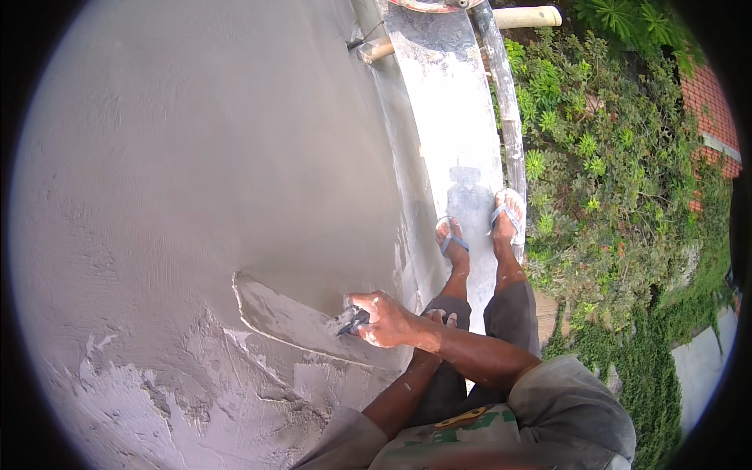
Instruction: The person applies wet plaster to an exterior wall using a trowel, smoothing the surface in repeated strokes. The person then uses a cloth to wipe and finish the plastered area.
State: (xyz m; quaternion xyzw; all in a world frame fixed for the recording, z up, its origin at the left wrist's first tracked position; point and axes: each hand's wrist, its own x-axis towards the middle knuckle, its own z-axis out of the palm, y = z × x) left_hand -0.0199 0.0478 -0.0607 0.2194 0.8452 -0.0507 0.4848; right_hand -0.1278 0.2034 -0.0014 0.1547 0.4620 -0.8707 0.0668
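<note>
My right hand (pixel 380 317) is closed on the dark handle of a long steel trowel (pixel 286 313), whose plaster-smeared blade lies against the grey plastered wall (pixel 180 157) on the left. Wet, smooth plaster covers most of the wall, with rougher, paler patches below the blade. My left hand (pixel 439 319) is mostly hidden behind my right wrist, near my leg; its whitened fingers look curled, and what they hold, if anything, is hidden. Both hands are spattered with white plaster.
My sandalled feet stand on a narrow whitened plank (pixel 435 94), edged by a pole (pixel 509 117), with short bamboo pieces (pixel 376 51) across it. A round container (pixel 415 6) sits at the far end. Beyond the plank's right edge lie plants (pixel 595 196) far below and a tiled roof (pixel 705 102).
</note>
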